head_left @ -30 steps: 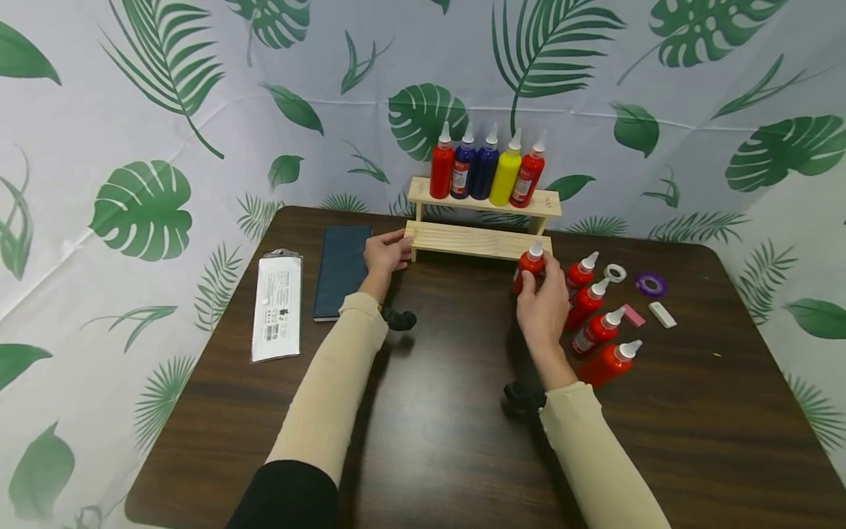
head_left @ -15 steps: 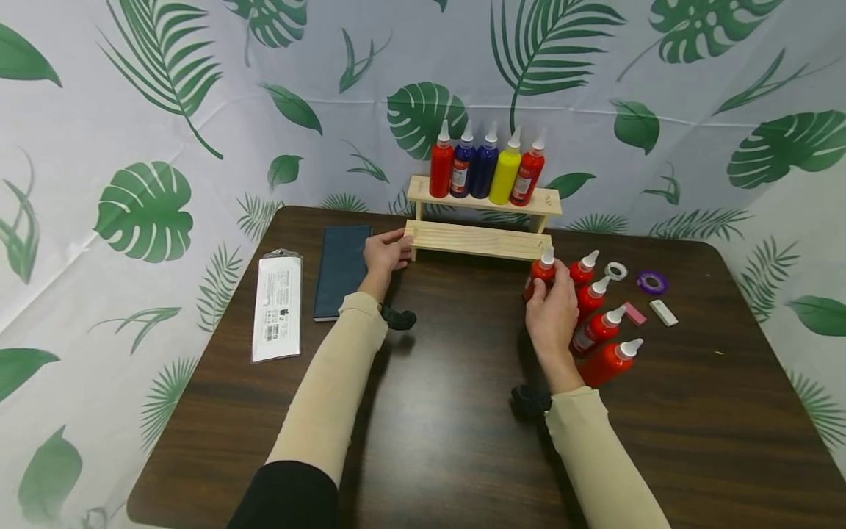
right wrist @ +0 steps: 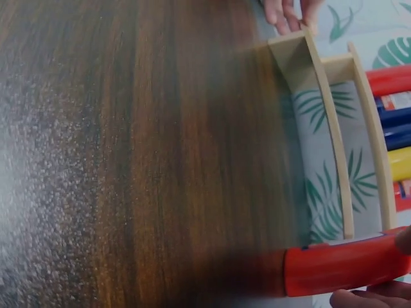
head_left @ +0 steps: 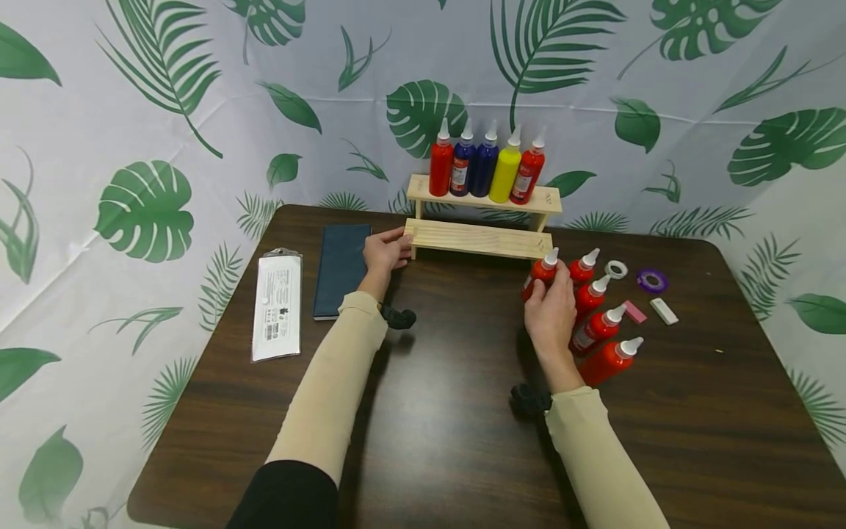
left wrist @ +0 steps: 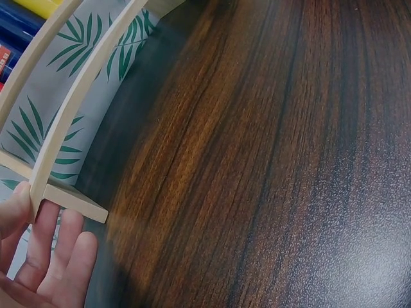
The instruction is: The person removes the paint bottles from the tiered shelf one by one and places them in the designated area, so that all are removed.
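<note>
A two-tier wooden rack (head_left: 476, 239) stands at the back of the table. My left hand (head_left: 385, 253) grips the left end of its lower shelf; the left wrist view has the thumb (left wrist: 14, 208) at the shelf's end and fingers (left wrist: 67, 250) curled beneath. In my right hand (head_left: 551, 312) is a red squeeze bottle (head_left: 543, 272) with a white nozzle, upright just in front of the rack's right end. The right wrist view shows the red bottle's body (right wrist: 347, 264), with fingertips around its upper part. Several bottles, red, blue and yellow (head_left: 505, 175), line the upper shelf.
Right of my right hand stand several more red bottles (head_left: 597, 330). Beyond them lie a white tape roll (head_left: 616, 270), a purple tape roll (head_left: 652, 281), a pink block (head_left: 634, 314) and a white block (head_left: 664, 311). A dark notebook (head_left: 340, 272) and white packet (head_left: 277, 305) lie left.
My right hand has shifted slightly right and toward me with the red squeeze bottle, then stayed almost in place. My left hand keeps its grip on the rack.
</note>
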Tool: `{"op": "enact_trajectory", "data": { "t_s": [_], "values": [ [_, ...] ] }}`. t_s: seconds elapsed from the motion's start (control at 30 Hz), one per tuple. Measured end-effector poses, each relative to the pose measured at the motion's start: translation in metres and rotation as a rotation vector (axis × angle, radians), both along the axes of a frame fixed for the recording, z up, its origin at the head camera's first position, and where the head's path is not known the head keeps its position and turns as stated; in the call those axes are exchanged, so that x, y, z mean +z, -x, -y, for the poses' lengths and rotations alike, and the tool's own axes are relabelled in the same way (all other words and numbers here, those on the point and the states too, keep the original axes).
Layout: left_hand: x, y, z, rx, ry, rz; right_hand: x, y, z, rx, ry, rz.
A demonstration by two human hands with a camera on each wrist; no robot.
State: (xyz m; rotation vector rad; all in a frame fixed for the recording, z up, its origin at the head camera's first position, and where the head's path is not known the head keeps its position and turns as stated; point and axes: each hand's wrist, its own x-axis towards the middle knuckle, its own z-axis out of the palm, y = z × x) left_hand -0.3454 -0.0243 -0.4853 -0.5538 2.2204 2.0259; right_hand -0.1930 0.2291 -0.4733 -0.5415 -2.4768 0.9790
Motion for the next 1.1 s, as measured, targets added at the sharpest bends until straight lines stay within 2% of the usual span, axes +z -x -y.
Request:
{"op": "enact_trajectory", "data": {
  "t_s": [0.13,0.27,0.4,0.53,0.63,0.8,0.97,1.1],
  "values": [
    [0.0,0.001,-0.001,0.004,0.002,0.004,0.008,-0.004,0.0,0.023,0.02,0.027],
    [-0.001,0.002,-0.001,0.004,0.007,0.007,0.024,-0.011,0.001,0.044,0.013,0.03],
    [-0.001,0.002,-0.001,0.003,0.007,-0.001,0.048,-0.014,0.0,0.059,-0.019,-0.046],
    [-0.001,0.002,0.0,-0.003,0.002,-0.002,0.077,-0.005,0.002,0.088,-0.065,-0.139],
    [-0.002,0.002,0.0,-0.004,0.002,-0.001,0.096,0.01,0.004,0.115,-0.071,-0.154],
    [0.0,-0.001,0.001,-0.006,0.006,0.004,0.115,0.047,0.007,0.138,-0.013,-0.092],
    [0.002,-0.002,0.0,-0.007,0.012,0.001,0.122,0.09,0.003,0.164,0.07,-0.027],
    [0.001,0.0,-0.001,0.003,0.014,-0.002,0.125,0.114,-0.005,0.192,0.119,0.027]
  ]
}}
